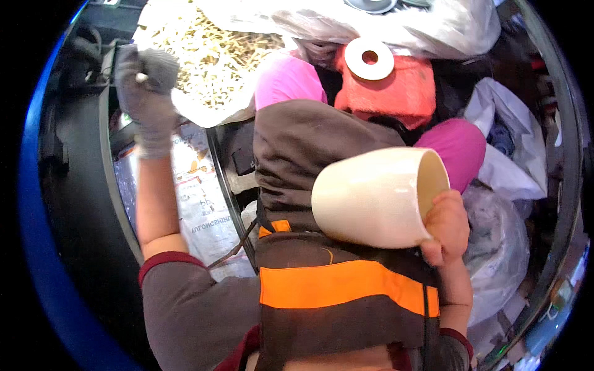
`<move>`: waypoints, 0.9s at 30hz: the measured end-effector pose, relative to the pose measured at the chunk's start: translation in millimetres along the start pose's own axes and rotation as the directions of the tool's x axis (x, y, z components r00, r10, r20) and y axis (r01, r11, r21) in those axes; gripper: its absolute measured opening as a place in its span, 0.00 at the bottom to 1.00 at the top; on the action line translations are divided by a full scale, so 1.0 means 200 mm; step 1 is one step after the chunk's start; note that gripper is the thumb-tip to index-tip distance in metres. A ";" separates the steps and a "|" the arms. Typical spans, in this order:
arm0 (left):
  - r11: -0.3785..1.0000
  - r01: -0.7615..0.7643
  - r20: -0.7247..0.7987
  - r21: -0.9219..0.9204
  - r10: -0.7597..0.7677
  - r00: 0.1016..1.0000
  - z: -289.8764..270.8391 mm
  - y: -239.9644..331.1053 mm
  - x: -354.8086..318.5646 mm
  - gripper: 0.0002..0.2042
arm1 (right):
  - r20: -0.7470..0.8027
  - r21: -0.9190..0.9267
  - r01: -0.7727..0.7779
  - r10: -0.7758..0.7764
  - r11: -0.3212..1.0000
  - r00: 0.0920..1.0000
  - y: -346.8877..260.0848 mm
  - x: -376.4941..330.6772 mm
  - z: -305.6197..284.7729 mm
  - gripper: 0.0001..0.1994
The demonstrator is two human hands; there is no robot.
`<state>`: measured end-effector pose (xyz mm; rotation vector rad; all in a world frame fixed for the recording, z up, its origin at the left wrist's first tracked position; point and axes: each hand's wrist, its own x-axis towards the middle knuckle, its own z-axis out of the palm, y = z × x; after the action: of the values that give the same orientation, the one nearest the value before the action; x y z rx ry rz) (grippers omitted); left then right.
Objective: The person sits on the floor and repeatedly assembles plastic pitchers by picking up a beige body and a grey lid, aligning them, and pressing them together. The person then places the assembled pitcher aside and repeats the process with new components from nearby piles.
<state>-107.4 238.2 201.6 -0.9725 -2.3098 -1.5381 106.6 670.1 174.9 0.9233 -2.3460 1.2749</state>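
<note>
Cream vessel (371, 198), per head view, is held side-on over the brown apron (303, 154), mouth to R, w/ rim gripped by fingers of the bare R hand (447, 226); gloved L hand (148, 86) is held up beside the pale strips (216, 68), finger spread can't be told. Step in hand is prob. steadying the vessel; for the next move, a firm rim grip seems req'd.

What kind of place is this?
Likely a workshop or packing station, though that's a guess: a brown apron with orange bands, an open white sack of small yellowish pieces, and a glossy cream cup-shaped vessel in the right hand.
</note>
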 end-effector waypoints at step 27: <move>0.368 0.858 0.813 -0.358 -0.329 0.480 1.16 0.23 0.15 0.15 | -0.256 -0.457 -0.843 0.950 -0.283 -0.180 0.25 -1.33 -0.10 0.38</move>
<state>-57.5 466.0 149.2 -0.7670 -2.6875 -3.1702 270.5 809.7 8.5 -1.6078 -3.2349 0.5382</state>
